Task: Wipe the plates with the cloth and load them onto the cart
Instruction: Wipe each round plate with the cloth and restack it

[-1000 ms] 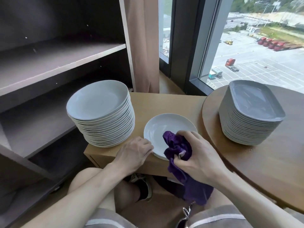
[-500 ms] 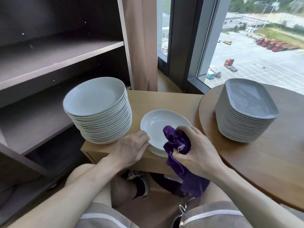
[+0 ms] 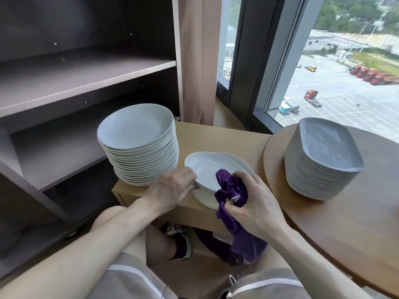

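Two grips: left hand (image 3: 170, 190) pinches plate (image 3: 207, 169), right hand (image 3: 257, 203) clutches cloth (image 3: 231, 188), seemingly touching.

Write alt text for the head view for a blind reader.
A person's left hand holds a white plate tilted above a short pile while the right hand holds a purple cloth against it. A tall plate stack stands left by a shelved cart; grey rectangular dishes sit on a round table right.
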A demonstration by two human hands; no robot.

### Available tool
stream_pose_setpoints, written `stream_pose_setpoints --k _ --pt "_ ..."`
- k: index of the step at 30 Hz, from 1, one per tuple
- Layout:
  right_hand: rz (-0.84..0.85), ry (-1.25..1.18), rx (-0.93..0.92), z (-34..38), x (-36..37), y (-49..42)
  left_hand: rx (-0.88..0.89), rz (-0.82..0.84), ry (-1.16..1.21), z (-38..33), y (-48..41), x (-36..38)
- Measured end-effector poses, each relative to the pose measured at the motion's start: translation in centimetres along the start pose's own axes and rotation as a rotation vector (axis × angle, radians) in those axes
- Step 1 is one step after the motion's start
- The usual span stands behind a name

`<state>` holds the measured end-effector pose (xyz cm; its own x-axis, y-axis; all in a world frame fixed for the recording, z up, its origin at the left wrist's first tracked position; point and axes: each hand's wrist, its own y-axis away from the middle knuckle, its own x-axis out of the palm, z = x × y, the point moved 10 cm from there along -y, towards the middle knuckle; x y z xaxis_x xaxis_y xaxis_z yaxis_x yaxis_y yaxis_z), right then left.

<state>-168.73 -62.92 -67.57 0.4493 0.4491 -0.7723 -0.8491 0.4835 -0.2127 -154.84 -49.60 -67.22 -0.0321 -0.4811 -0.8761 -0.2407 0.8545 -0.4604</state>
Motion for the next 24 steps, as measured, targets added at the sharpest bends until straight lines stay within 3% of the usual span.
stream_pose_setpoints --k 15,24 --pt "-0.061 -0.059 -0.010 1.6 -1.5 0.2 0.247 0.086 -0.413 -4.5 -4.5 -8.1" --pt "-0.150 -0.112 0.046 -0.1 -2.8 -0.6 0.296 -0.038 -0.586 -5.4 -6.0 -14.0"
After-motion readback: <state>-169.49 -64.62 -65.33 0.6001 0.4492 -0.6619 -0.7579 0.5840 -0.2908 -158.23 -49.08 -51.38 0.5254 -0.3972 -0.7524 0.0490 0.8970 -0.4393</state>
